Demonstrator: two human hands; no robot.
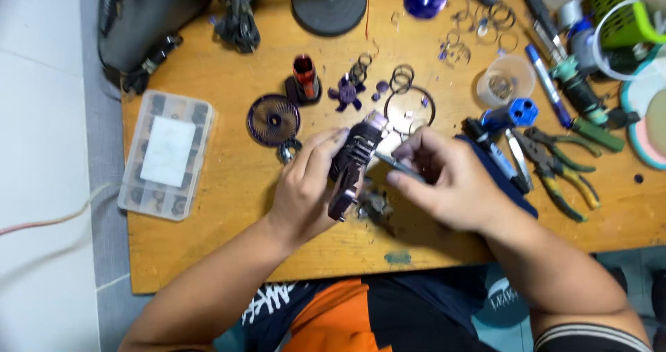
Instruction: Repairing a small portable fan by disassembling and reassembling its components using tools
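Gripping a dark ribbed housing in my left hand, I pinched a thin tool with my right hand over the cluttered wooden table, pale floor at left, pliers at right.

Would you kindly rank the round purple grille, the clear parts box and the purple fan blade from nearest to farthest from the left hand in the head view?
From the left hand:
1. Round purple grille, just above it.
2. Purple fan blade, farther up, toward the middle.
3. Clear parts box, at the table's left edge.
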